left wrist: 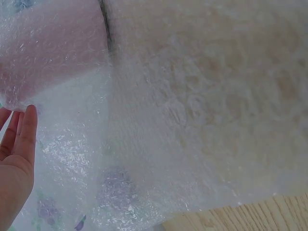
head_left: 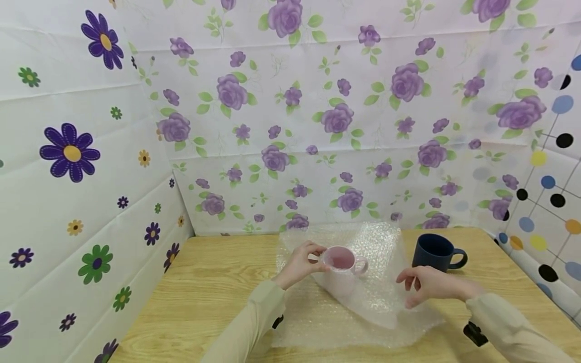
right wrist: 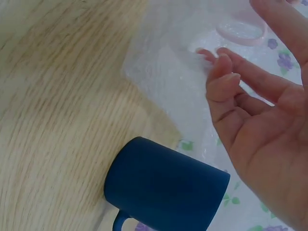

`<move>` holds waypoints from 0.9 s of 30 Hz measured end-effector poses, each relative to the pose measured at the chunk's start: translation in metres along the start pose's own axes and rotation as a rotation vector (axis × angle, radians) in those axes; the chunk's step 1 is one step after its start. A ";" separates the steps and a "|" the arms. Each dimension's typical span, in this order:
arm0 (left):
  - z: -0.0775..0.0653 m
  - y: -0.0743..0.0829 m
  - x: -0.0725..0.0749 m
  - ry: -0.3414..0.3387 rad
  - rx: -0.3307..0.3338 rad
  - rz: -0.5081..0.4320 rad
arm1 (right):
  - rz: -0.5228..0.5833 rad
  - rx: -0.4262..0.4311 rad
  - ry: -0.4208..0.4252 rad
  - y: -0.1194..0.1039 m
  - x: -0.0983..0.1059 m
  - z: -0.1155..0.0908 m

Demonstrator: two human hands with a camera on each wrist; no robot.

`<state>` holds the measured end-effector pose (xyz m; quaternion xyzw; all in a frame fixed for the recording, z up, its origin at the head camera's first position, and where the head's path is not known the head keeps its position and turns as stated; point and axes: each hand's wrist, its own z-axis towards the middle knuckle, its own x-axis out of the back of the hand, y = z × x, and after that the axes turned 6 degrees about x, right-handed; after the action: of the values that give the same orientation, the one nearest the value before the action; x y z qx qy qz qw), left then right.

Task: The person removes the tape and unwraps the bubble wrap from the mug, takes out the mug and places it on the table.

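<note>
A pink mug (head_left: 341,259) stands upright on a sheet of bubble wrap (head_left: 383,247), its handle pointing right. One flap of the wrap covers the mug's near side. With thumb and fingers my left hand (head_left: 301,263) grips the mug at the left of its rim, wrap against it. In the left wrist view the fingers (left wrist: 30,127) lie at the wrap-covered pink mug (left wrist: 53,45). My right hand (head_left: 428,283), fingers loosely bent and holding nothing, hovers over the wrap's right side. Just behind it is a navy mug (head_left: 433,250), also upright with its handle to the right.
Everything rests on a light wooden table (head_left: 213,282). Floral cloth (head_left: 290,126) hangs along the table's back, with a daisy-print cloth (head_left: 91,212) on the left and a dotted one (head_left: 540,222) on the right.
</note>
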<state>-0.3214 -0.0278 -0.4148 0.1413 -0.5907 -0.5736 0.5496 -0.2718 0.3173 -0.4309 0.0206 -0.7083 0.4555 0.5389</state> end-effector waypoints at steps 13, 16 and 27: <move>-0.001 0.001 0.000 0.000 -0.006 0.000 | 0.110 -0.171 -0.077 0.002 -0.017 -0.010; -0.001 0.002 0.000 0.000 -0.005 -0.004 | 0.075 -0.167 -0.088 0.003 -0.020 -0.011; -0.001 0.003 0.001 0.002 -0.007 -0.003 | 0.148 -0.120 -0.131 0.006 -0.007 -0.010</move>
<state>-0.3196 -0.0279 -0.4126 0.1407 -0.5880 -0.5765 0.5497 -0.2643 0.3240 -0.4398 -0.0342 -0.7675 0.4485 0.4567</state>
